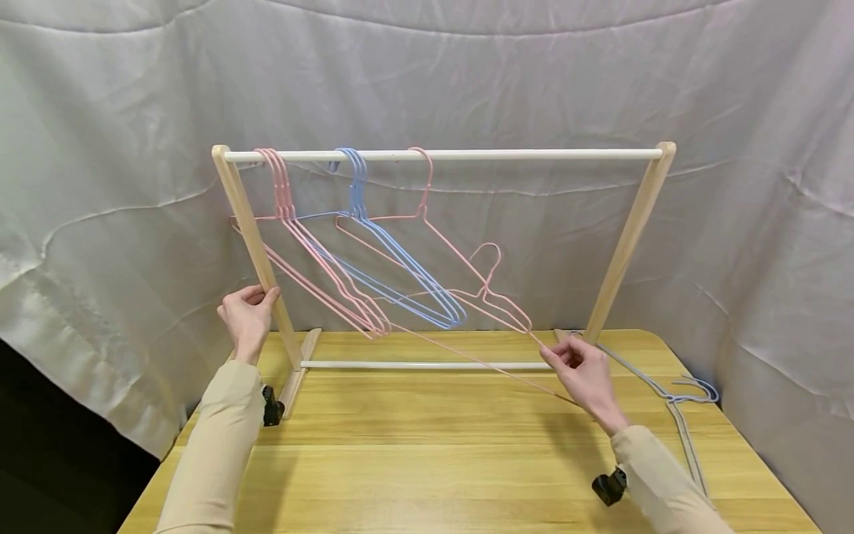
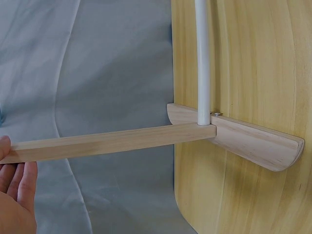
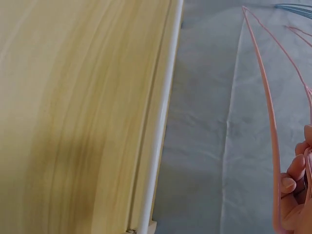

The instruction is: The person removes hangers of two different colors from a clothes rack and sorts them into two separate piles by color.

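My left hand (image 1: 247, 319) grips the left wooden post (image 1: 245, 215) of a hanger rack, thumb on one side and fingers on the other. In the left wrist view this post (image 2: 107, 142) runs down to its foot. My right hand (image 1: 586, 374) holds a pink hanger (image 1: 498, 259) by one end. Its hook points up, below the rack's white top bar (image 1: 534, 155) and apart from it. The right wrist view shows the long pink wire (image 3: 269, 107) stretching away from the curled fingers. Another pink hanger (image 1: 427, 185) hangs from the bar just left of the held one.
Several pink hangers (image 1: 283, 189) hang at the bar's left end, with several blue hangers (image 1: 359, 189) beside them. Blue hangers (image 1: 674, 400) lie on the wooden table (image 1: 427, 475) at the right. A white lower bar (image 1: 427, 365) joins the posts; a grey curtain (image 1: 427, 81) hangs behind.
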Motion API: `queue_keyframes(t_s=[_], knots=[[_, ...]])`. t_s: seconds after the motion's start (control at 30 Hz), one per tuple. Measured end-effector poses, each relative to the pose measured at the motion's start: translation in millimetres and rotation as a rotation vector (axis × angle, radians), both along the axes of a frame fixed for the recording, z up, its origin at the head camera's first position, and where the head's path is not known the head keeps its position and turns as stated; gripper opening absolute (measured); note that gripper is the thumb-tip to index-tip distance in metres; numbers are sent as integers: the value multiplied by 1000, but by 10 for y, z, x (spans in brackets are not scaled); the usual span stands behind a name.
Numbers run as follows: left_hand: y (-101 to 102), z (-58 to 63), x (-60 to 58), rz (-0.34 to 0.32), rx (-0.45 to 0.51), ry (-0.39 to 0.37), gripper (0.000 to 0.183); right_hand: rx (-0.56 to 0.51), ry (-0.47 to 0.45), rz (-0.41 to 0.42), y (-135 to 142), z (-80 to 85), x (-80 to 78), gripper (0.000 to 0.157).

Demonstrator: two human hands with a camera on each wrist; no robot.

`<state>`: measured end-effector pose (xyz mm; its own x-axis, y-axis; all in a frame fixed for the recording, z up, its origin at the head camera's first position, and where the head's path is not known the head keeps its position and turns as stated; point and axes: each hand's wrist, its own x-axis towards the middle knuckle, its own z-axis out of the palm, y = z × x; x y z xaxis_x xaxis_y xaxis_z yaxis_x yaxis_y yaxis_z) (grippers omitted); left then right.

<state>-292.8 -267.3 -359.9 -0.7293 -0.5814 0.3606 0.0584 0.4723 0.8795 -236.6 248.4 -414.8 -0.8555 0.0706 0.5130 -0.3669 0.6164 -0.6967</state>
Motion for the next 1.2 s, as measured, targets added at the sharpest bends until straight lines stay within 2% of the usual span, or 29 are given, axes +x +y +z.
queue_keyframes(t_s=[0.23,0.4,0.77,1.2], knots=[[17,4,21,21,-10,2,30,24,-41,43,-38,-47,49,13],[12,0,28,9,4,3,32,43,-72,89,-70,-79,77,14],[13,3,30,10,-6,1,31,55,-88,176,-133,-178,118,18],[18,8,31,22,-14,1,31,88,-188,277,-211,-346,207,20]])
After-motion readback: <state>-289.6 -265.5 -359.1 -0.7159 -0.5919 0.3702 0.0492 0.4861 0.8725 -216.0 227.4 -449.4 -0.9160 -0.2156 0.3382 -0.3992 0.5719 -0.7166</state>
